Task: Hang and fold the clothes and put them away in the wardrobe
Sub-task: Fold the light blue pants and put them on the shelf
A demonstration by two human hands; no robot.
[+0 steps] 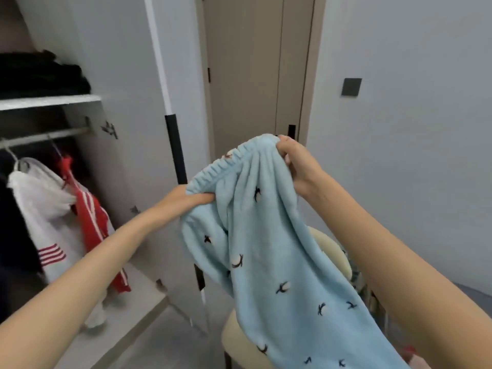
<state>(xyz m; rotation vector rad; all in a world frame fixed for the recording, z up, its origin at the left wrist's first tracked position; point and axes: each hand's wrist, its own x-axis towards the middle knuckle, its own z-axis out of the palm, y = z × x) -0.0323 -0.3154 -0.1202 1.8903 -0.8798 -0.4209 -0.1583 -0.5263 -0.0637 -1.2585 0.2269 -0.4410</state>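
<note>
The light-blue fleece garment [266, 249] is held by its elastic band, one end clenched in the left grip [186, 201], the other in the higher right grip [295, 161]. Its cloth hangs below both; the open wardrobe [87, 98] stands left of the left grip

Light-blue fleece garment with ribbed elastic waistband and small dark embroidered motifs [269, 251]: held up by the waistband, left hand [186, 201] gripping the lower end, right hand [295, 163] the upper. Cream padded chair [330, 251]: behind it. Open white wardrobe [127, 145]: white and red hanging garments [66, 217], folded black clothes on shelf [45, 75].
</note>
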